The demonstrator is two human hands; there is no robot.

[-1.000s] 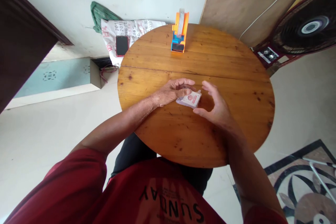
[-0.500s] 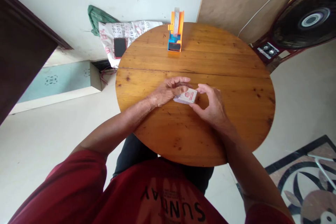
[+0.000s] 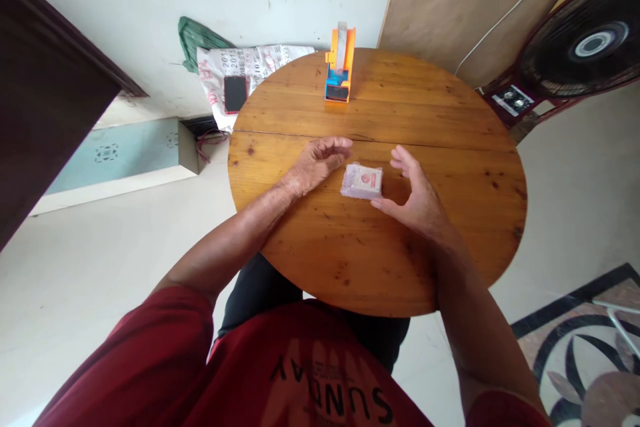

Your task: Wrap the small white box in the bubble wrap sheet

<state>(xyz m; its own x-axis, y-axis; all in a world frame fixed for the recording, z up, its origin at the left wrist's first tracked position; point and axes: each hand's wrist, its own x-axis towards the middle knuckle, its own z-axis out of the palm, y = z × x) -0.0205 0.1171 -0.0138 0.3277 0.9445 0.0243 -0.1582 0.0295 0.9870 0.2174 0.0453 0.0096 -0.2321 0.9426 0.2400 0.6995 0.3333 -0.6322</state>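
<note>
A small white box with a red print, wrapped in thin clear plastic, lies on the round wooden table. The plastic looks loose and crumpled at its left end. My left hand is just left of the box, fingers apart and holding nothing. To the right of the box is my right hand, open, with its thumb tip close to the box's near right corner. Whether that thumb touches the box I cannot tell.
An orange and blue tape dispenser with a roll of tape stands at the table's far side. Beyond the left edge, a dark phone rests on a printed white sack. A large black fan is at the right.
Both hands have let go of the wrapped box and drawn apart, left hand leftward, right hand rightward. The box now lies flat on the table between them. The view has shifted slightly.
</note>
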